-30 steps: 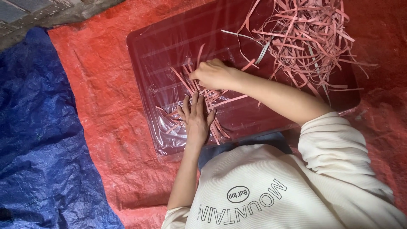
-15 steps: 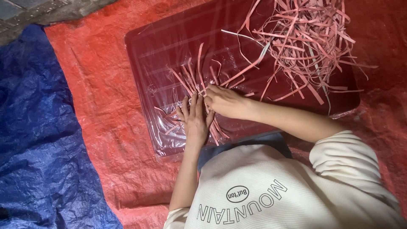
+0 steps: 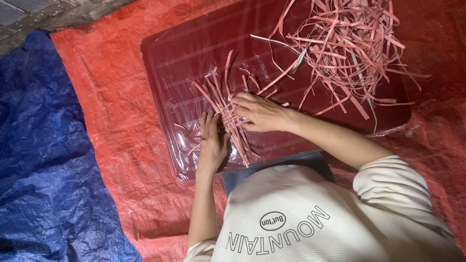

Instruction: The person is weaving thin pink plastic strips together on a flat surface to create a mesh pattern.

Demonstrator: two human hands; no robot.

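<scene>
Pressing woven pink strips [image 3: 224,116] flat with left hand [image 3: 212,140], fingers spread; right hand [image 3: 262,112], shifted left since before, pinching one strip. Weave on glossy maroon plastic-wrapped board [image 3: 194,48]; loose strip pile [image 3: 340,43] upper right.

Thin, matt pink strips [image 3: 228,114], paper-like, flat and flexible, some creased; loose pile of the same strips [image 3: 340,43] further off. Glossy, smooth, dark red plastic sheet [image 3: 194,53], faintly ribbed (reflections along the ribs). Coarse woven orange tarpaulin [image 3: 111,106], crinkled, semi-matt. Blue tarpaulin [image 3: 43,160] of identical weave, wrinkled, slight sheen. Cream ribbed knit sleeve [image 3: 398,189], soft and matt.
</scene>
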